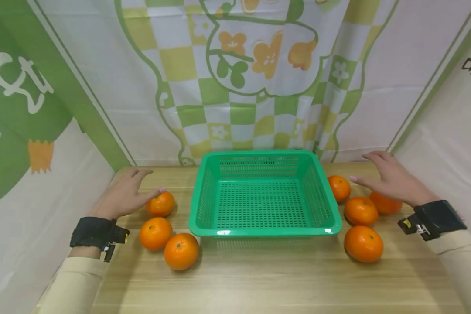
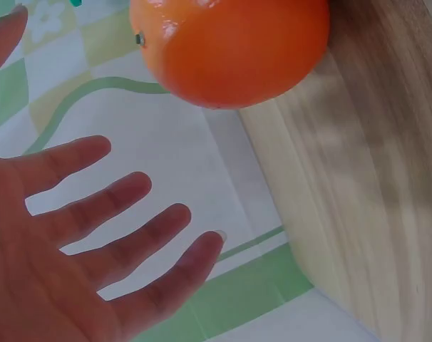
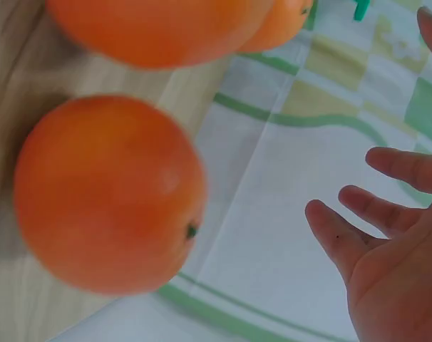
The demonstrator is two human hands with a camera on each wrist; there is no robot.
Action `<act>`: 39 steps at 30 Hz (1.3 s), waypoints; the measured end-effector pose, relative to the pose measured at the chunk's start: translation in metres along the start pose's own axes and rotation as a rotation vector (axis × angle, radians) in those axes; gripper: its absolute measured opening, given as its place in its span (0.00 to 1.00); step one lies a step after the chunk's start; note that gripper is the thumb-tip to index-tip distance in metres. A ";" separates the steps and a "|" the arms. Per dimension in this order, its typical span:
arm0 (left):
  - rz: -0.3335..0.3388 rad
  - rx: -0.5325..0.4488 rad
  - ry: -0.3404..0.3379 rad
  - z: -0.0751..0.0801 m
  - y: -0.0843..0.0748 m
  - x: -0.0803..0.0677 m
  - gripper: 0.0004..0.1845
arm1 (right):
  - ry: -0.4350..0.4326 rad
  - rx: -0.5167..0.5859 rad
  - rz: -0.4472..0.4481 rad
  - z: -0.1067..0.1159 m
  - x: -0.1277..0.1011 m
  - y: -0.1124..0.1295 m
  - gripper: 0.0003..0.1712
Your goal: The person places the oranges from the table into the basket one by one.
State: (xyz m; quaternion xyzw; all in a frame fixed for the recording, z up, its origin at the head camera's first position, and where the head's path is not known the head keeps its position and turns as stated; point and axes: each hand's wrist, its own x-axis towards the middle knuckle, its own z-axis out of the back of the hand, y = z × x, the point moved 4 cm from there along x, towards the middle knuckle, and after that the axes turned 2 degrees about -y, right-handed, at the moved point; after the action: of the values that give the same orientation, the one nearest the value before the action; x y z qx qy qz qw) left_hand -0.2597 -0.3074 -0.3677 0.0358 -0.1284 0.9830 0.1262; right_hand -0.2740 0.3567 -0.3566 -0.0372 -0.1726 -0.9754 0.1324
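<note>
A green plastic basket [image 1: 263, 233] with slotted walls stands on the table, and no fruit lies in it. Three oranges sit left of it: a far one [image 1: 162, 205], a middle one [image 1: 155, 234] and a near one [image 1: 182, 251]. My left hand [image 1: 121, 194] hovers beside the far orange, fingers spread and holding nothing. On the basket's right are several more oranges, the nearest to me [image 1: 363, 244] among them. Above these, my right hand [image 1: 396, 179] is held with its fingers apart, partly covering one orange [image 1: 386, 203]. The right wrist view shows an orange [image 3: 109, 196] apart from that palm.
The wooden table [image 1: 267, 279] ends at a patterned cloth [image 1: 255, 113] hanging behind the basket. More cloth walls rise close on the left [image 1: 59, 196] and right [image 1: 451, 139]. Both wrists wear black straps with small devices.
</note>
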 end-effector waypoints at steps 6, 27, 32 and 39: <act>0.016 -0.033 0.069 -0.010 0.001 0.001 0.48 | 0.023 -0.017 0.019 0.001 0.003 0.017 0.50; -0.010 -0.074 0.221 -0.042 0.001 0.004 0.52 | 0.038 0.098 0.181 -0.017 0.009 0.064 0.36; -0.028 -0.098 0.230 -0.045 0.001 0.008 0.50 | 0.087 0.078 0.129 -0.021 0.014 0.071 0.41; -0.061 -0.152 0.295 -0.050 -0.002 0.015 0.41 | 0.105 0.136 0.160 -0.029 0.019 0.078 0.41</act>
State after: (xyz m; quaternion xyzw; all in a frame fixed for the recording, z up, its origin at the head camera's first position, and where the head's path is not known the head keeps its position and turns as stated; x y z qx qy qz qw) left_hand -0.2759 -0.2891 -0.4134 -0.1145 -0.1814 0.9608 0.1758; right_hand -0.2719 0.2713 -0.3564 0.0092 -0.2278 -0.9483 0.2209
